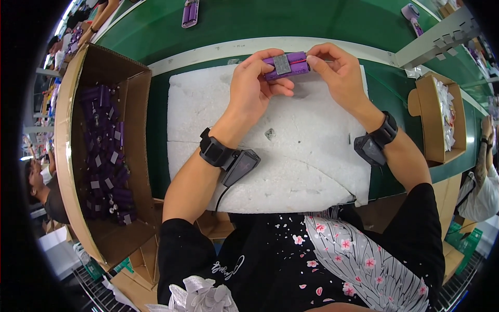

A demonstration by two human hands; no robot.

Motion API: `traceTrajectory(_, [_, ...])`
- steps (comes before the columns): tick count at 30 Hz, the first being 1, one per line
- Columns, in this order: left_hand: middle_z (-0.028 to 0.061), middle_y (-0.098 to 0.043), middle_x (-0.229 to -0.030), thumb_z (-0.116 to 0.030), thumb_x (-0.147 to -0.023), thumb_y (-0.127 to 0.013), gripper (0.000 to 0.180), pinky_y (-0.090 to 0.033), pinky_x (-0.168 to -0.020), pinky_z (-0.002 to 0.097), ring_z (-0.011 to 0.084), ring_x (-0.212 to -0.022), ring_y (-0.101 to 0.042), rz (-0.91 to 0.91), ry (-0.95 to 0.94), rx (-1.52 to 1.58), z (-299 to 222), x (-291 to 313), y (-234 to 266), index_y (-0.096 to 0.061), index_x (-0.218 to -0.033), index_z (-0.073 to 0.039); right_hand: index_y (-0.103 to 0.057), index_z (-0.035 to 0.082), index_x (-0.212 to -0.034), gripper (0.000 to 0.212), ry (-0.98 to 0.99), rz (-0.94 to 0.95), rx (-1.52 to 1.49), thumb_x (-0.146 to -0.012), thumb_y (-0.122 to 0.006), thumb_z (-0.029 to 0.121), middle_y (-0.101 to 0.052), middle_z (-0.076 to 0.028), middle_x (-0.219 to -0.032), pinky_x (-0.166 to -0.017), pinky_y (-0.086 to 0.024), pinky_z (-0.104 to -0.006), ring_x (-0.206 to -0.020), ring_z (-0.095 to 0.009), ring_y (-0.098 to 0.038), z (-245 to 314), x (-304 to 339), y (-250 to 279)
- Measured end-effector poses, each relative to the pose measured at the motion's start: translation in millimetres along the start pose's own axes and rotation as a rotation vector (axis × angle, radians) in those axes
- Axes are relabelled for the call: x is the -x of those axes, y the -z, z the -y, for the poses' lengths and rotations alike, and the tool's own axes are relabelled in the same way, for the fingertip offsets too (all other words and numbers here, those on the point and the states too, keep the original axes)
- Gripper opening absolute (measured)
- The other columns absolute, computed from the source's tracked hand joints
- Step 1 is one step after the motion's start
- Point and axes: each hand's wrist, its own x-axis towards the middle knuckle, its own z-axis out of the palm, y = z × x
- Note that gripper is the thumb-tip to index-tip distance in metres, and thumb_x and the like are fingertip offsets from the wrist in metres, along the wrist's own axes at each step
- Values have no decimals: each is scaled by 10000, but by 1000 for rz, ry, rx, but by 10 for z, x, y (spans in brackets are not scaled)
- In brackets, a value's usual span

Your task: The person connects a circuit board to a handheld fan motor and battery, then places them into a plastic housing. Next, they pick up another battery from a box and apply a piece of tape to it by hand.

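A purple battery pack (298,63) with a grey patch across it and a thin red wire is held above the far edge of the white foam board (223,190). My left hand (255,78) grips the pack's left end, thumb on top and other fingers around and beneath it. At its right end, my right hand (333,70) pinches with thumb and forefinger, near the red wire. Exactly what the right fingertips hold, wire or pack edge, is hard to make out. Both wrists wear black straps with a dark box.
On the left stands a deep cardboard box (144,119) holding many purple battery packs (104,151). A smaller carton (429,122) with white pieces is at the right. Another purple pack (191,13) lies on the green surface (249,21) beyond a pale rail. Other people work at both sides.
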Motion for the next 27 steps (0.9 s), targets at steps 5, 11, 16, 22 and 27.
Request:
traceTrajectory(5, [196,-568,-864,-26,-791,-337,340,-561,-537,346,257,-590,-620,-40,-13,-13,-14,9,-7,-479,-1077,88,-548,10,-947,153,-19,-30,-32,-898,-537,155,-583,-6,-860,-591,-380,-174,-705,-45,-494,-1,-1,-17])
traceTrajectory(11, [194,-568,-849,-23,-791,-343,335,-557,-544,340,258,-589,-619,-72,-39,-8,-33,13,3,-490,-1071,88,-501,31,-982,154,-36,-83,-92,-927,-485,173,-581,-27,-877,-583,-389,-181,-708,-58,-490,-16,0,-23])
traceTrajectory(16, [193,-568,-851,-22,-792,-349,339,-557,-551,336,259,-594,-619,-65,-70,-20,-57,0,49,-487,-1082,88,-479,35,-985,142,-28,-134,-113,-937,-460,168,-581,-33,-877,-585,-391,-183,-709,-61,-491,4,-10,-36])
traceTrajectory(22, [188,-571,-850,-22,-794,-354,347,-554,-551,334,258,-610,-620,-69,-16,1,-48,53,-26,-481,-1100,82,-461,42,-984,123,21,-217,-147,-941,-447,156,-581,-32,-849,-574,-383,-181,-669,-61,-483,50,19,-29])
traceTrajectory(27, [186,-574,-850,-21,-794,-363,341,-547,-539,332,252,-614,-617,-128,3,16,-20,108,29,-490,-1097,66,-478,46,-956,110,-20,-230,-218,-917,-488,148,-571,-20,-815,-568,-371,-175,-650,-54,-476,52,39,-92])
